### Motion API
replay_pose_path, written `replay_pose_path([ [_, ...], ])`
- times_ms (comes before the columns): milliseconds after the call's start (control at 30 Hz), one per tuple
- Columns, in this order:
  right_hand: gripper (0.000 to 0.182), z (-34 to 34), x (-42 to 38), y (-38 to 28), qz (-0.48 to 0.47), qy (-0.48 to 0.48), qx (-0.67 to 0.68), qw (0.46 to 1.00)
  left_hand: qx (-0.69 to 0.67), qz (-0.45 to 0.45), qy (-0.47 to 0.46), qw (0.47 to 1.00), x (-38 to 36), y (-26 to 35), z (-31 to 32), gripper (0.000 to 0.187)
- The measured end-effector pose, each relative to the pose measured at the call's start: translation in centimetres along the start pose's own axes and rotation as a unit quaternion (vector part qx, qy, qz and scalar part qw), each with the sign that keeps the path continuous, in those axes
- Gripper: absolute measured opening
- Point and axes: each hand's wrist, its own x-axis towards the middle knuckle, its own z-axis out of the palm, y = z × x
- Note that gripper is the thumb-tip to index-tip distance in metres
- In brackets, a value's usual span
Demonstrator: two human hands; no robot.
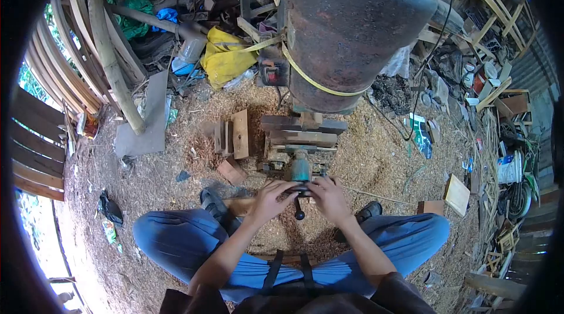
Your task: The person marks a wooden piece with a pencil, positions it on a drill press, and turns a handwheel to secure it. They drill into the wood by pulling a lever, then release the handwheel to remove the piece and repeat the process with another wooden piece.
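Hands on vise handle, seated on sawdust floor

Forearms run forward from the bottom of the head view and meet just ahead of the knees. Left hand point(269, 199) has its fingers curled shut around the left part of a dark vise handle point(299, 201), knuckles up, wrist slightly bent. Right hand point(330, 197) closes on the right part of the same bar, palm down, thumb side toward the left hand. Both hands nearly touch at the centre. One end of the handle, with a round knob, hangs down between the hands.

Handle belongs to a teal vise point(301, 168) standing on the floor directly ahead of the hands, behind it stacked wood blocks point(301, 132). Above these stands a large rusty metal drum point(346, 26) bound with a yellow strap point(311, 79).

Legs in blue trousers point(176, 243) are spread to either side. Floor point(382, 161) is covered with sawdust and shavings.

Writing: none legible; packaging at right is too small to read.
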Motion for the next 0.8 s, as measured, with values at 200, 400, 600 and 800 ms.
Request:
replay_pose_path([
  [200, 0.033, -1.7, 1.3, -4.7, -0.026, 0.096, 0.006, 0.995, 0.086, -0.133, -0.045, 0.986, -1.6, -1.4, -1.9, 0.030],
  [400, 0.018, 0.1, 0.0, -1.6, -0.005, 0.065, -0.027, 0.997, 0.051, -0.111, -0.057, 0.991, -0.9, -1.9, -0.6, 0.033],
  [600, 0.027, -2.3, -0.2, -3.5, 0.018, 0.096, -0.031, 0.995, 0.042, -0.107, -0.067, 0.991, 0.2, 0.9, -2.3, 0.041],
  [800, 0.025, -0.4, 0.0, -0.9, -0.023, 0.028, -0.008, 0.999, 0.008, -0.144, -0.145, 0.979, 0.4, -2.5, -2.6, 0.040],
])
